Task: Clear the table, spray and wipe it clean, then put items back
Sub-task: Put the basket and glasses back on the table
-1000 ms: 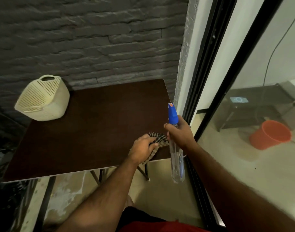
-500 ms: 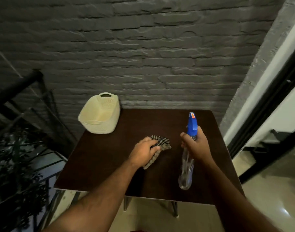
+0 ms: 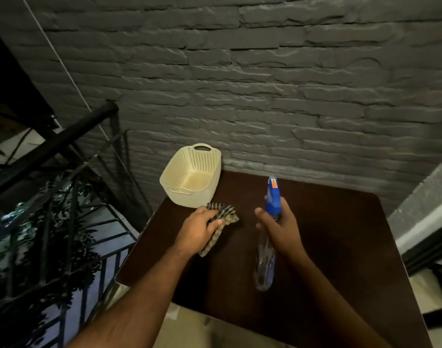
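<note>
A dark brown square table (image 3: 340, 247) stands against a grey brick wall. My left hand (image 3: 198, 229) grips a checked cloth (image 3: 223, 217) above the table's left part. My right hand (image 3: 280, 226) holds a clear spray bottle (image 3: 265, 264) by its neck, the blue spray head (image 3: 273, 197) pointing away from me and the body hanging down over the table. A cream perforated plastic basket (image 3: 192, 177) sits at the table's back left corner, just beyond the cloth, and looks empty.
The grey brick wall (image 3: 265, 96) runs along the table's far side. A black metal railing (image 3: 51, 209) with foliage behind it borders the left. A dark door frame (image 3: 430, 237) stands to the right. Pale floor (image 3: 179, 315) shows under the table's near edge.
My view has swung left and up, from the glass door to the wall. Both hands have moved from the table's right edge toward its middle, still holding the cloth and the bottle.
</note>
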`<state>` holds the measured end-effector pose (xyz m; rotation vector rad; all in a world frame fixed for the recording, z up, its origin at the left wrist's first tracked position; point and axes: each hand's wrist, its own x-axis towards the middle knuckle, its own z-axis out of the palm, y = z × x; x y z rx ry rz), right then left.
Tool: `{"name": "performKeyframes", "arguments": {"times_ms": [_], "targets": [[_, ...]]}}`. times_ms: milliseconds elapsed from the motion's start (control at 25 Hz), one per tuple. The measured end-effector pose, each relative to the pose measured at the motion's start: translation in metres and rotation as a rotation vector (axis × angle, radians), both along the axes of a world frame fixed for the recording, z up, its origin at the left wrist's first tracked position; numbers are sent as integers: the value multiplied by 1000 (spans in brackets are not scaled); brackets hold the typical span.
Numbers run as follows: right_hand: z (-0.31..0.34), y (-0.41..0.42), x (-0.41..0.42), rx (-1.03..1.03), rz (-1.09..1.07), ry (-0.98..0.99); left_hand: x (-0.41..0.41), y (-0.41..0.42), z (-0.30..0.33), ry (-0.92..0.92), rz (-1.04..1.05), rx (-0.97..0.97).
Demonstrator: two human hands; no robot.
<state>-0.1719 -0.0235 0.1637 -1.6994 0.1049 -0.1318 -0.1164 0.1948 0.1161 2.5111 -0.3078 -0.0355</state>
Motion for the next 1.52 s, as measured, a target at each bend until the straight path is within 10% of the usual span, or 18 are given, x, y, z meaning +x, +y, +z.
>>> {"name": "performKeyframes", "arguments": {"times_ms": [520, 1080, 1520], "targets": [[20, 45, 77, -26, 45, -79, 86, 43, 28, -86, 92, -17], [90, 122, 250, -166, 138, -25, 304, 112, 20, -101, -278, 247], [52, 153, 402, -503, 173, 179, 320, 96, -90, 99, -630, 549]]}}
